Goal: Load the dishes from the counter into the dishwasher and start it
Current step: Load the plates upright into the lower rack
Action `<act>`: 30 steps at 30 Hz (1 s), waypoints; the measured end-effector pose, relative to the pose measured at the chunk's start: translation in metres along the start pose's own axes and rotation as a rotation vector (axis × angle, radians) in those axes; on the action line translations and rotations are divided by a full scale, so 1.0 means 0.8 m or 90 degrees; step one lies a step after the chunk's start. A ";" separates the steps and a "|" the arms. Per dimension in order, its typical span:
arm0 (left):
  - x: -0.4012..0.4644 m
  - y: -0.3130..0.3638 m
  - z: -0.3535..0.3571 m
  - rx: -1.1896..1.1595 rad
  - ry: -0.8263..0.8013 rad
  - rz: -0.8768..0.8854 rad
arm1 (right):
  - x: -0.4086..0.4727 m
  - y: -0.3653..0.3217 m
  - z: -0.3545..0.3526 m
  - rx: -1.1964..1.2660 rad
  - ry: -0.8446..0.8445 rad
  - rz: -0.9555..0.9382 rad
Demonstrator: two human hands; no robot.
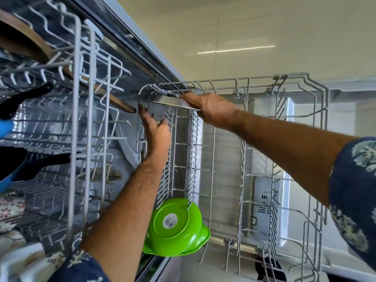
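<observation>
**Metal tray going into the lower rack: handling notes**

Item in hand: a flat metal tray [173, 102], seen edge-on, at the far end of the lower rack [305, 84], which is pulled out over the open dishwasher door [264, 200].

Right hand [211, 107]: fingers curled over the tray's near edge, gripping it. The tray is carried by this hand alone.

Left hand [156, 129]: fingers spread and loose, just below the tray's far end. Whether the fingertips touch the tray cannot be told.

Already loaded: a green bowl [177, 226], upside down, bottom label showing, at the near end of the same rack. In the upper rack [81, 119], to the left: a wooden board [30, 43], a black handle [24, 100] and something blue [6, 127], partly out of view.

Step in hand, as judged: seating the tray among the wire prongs [193, 139] of the lower rack.

How to do it well:
- Keep the tray on edge and line it up with a gap between two rows of prongs before lowering.
- Let the left hand steady the free end so it does not swing into the rack wall.
- Lower until the edge rests on the rack floor, then loosen the grip.
- Leave the tray well apart from the green bowl so water reaches both.

Risk: a tray resting on top of the prongs may tip when the rack slides in.
</observation>
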State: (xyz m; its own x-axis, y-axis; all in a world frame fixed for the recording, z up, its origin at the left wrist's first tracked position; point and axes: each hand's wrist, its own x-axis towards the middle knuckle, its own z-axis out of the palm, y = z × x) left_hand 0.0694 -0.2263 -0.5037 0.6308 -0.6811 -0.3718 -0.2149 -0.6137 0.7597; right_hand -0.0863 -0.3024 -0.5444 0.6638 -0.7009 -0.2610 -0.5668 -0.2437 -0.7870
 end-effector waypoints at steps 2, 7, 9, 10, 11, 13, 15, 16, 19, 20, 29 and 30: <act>-0.002 0.000 -0.001 -0.002 -0.009 0.017 | 0.001 0.006 0.004 0.003 -0.004 0.018; -0.008 0.008 0.005 -0.006 -0.038 0.072 | 0.004 0.012 -0.008 0.069 0.021 0.036; -0.011 0.015 0.007 0.002 -0.050 0.077 | 0.002 0.019 -0.010 0.071 0.008 0.049; -0.010 0.017 0.008 0.010 -0.053 0.075 | 0.001 0.023 -0.008 0.059 -0.001 0.053; -0.009 0.019 0.009 0.022 -0.055 0.071 | 0.000 0.025 -0.005 0.048 -0.008 0.056; -0.006 0.020 0.009 0.043 -0.059 0.063 | 0.000 0.026 -0.003 0.044 -0.019 0.066; -0.003 0.019 0.009 0.050 -0.075 0.061 | 0.003 0.025 -0.007 0.046 -0.038 0.080; -0.002 0.018 0.008 0.051 -0.083 0.063 | 0.004 0.025 -0.010 0.039 -0.056 0.085; -0.005 0.015 0.006 0.057 -0.094 0.072 | 0.003 0.031 -0.018 0.005 -0.105 0.098; -0.007 0.013 0.006 0.059 -0.096 0.074 | 0.000 0.032 -0.020 0.015 -0.108 0.108; -0.055 -0.009 0.001 0.370 -0.118 0.186 | -0.054 0.021 -0.039 0.009 -0.060 0.045; -0.064 -0.010 -0.002 0.479 -0.118 0.235 | -0.064 0.018 -0.041 -0.009 -0.050 0.021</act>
State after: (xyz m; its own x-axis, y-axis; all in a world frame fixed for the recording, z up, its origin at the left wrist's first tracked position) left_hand 0.0398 -0.1856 -0.4899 0.3046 -0.9035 -0.3015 -0.8616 -0.3963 0.3170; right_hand -0.1446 -0.2922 -0.5236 0.6810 -0.6536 -0.3302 -0.5952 -0.2314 -0.7696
